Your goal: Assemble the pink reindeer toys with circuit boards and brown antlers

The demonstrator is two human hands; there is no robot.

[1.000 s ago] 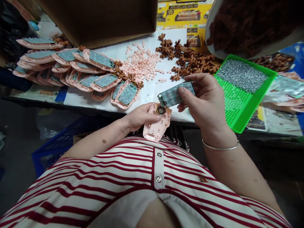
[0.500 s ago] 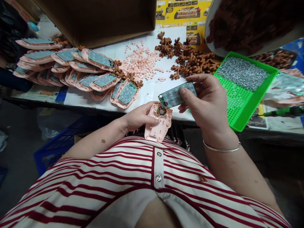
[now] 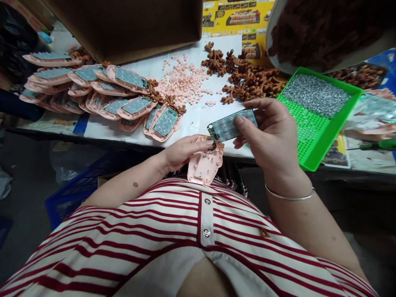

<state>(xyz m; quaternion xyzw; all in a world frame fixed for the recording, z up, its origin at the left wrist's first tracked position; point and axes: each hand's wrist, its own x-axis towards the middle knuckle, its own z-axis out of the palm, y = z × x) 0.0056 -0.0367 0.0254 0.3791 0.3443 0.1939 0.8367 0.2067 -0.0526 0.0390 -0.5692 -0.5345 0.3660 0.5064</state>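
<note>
A pink plastic shell half [image 3: 204,165], its inner side with small pegs facing up, is held in my left hand [image 3: 182,152] in front of my body. The left thumb lies over the round part and wires at the shell's top. My right hand [image 3: 269,132] pinches a green circuit board [image 3: 227,126] between thumb and fingers. The board is tilted, its left end just above the shell's top edge, close to the left thumb. Wires there are mostly hidden by the thumb.
Stacked pink shells with boards [image 3: 130,78] lie at left. Small pink pieces [image 3: 182,78] and brown antler-like parts [image 3: 244,78] are heaped behind my hands. A green tray [image 3: 318,119] holds screws, right; a screwdriver [image 3: 380,145] lies beyond it. A cardboard box [image 3: 133,29] and a brown-filled tub [image 3: 278,62] stand behind.
My left thumb has moved up from the middle of the shell onto the round part and wires. The board in my right hand has shifted very slightly.
</note>
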